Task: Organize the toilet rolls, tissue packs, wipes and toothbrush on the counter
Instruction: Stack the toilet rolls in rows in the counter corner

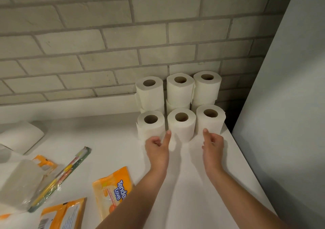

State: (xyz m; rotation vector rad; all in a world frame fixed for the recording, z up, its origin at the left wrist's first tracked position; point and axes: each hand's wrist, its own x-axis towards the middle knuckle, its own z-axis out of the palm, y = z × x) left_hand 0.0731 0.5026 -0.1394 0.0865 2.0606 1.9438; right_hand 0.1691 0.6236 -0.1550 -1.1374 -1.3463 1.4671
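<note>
A home bathroom or washroom is indicated. A smooth white counter [193, 184] is seen, backed by a wall of pale grey brick-shaped tiles [105, 40] with darker grout lines. At the back right corner of the counter, white paper toilet rolls [181, 123] are stood on end in two rows, the rear row stacked. Toward the counter's left front, orange plastic wipe packs [112, 190] and a packaged toothbrush in clear wrapping [61, 177] are laid flat. A plain pale panel [290, 87] is set along the counter's right edge.
</note>
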